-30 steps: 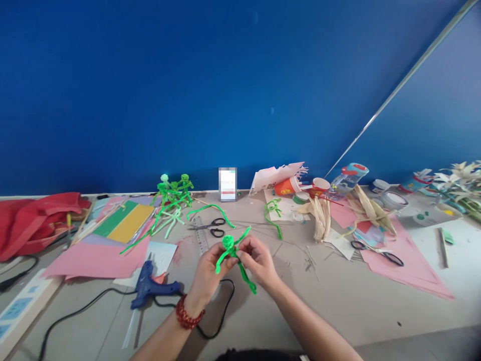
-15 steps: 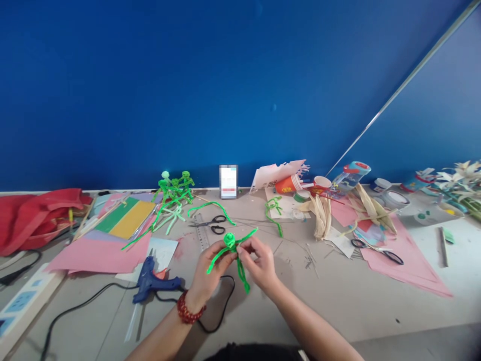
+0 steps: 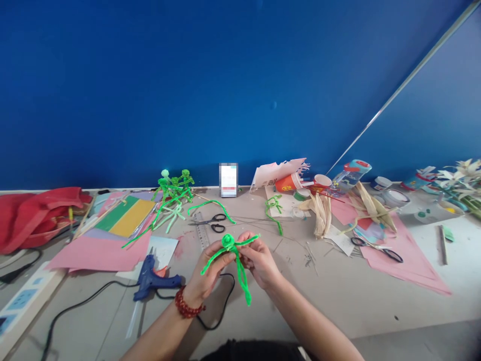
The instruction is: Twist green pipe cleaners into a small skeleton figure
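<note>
Nearer the front edge of the counter [image 3: 330, 306] than half a second ago, the feet of our green doll [image 3: 232, 248] have dropped, and its arm on the right has dipped. We hold it up over the front part of the counter, between our hands. Its long axis runs from the head, pointing to the back edge and a little left, to the legs, pointing to the front edge and a little right. One arm slants down leftward; the other reaches right, tipped slightly up. Our left hand's [image 3: 206, 273] fingers grasp the body below the head; our right hand's [image 3: 261, 263] fingers pinch its opposite side, fingertips partly hidden. Toward the back edge, scissors [image 3: 211, 222] lie across a ruler [image 3: 203, 238].
</note>
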### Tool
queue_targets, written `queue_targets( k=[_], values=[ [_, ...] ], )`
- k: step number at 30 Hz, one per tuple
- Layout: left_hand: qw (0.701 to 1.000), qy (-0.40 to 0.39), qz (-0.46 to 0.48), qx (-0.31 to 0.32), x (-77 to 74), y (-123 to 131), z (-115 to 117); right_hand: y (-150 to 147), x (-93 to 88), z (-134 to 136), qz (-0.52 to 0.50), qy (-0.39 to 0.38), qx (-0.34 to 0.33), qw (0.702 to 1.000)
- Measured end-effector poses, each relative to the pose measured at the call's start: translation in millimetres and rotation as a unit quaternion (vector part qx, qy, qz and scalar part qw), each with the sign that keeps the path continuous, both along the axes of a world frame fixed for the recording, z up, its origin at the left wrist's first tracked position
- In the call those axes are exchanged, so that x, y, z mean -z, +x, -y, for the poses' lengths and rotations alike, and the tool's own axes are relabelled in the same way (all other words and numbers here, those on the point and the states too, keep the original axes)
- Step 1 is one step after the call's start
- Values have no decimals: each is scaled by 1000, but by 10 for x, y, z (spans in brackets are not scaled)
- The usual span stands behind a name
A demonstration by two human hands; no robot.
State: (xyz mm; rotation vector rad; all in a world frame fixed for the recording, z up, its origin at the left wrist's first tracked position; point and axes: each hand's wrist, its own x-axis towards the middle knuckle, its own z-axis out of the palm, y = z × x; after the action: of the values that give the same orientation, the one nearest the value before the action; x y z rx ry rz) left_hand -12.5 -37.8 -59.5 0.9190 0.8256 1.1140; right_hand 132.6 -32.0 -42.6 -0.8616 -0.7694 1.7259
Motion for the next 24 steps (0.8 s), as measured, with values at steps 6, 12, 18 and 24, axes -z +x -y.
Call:
queue_targets(
  k=[6,12,18,24],
  values=[
    [1000,-7,-9,-21,-41,27,-5,15,123,14,107,99,75,986],
    [999,-3,-30,-35,-43,24,-13,50,133,67,175,173,74,966],
    [999,7,-25,-39,-36,10,-9,64,106,91,152,161,35,975],
    [999,33,-22,18,-9,-23,-19,127,56,72,205,161,13,965]
  ],
)
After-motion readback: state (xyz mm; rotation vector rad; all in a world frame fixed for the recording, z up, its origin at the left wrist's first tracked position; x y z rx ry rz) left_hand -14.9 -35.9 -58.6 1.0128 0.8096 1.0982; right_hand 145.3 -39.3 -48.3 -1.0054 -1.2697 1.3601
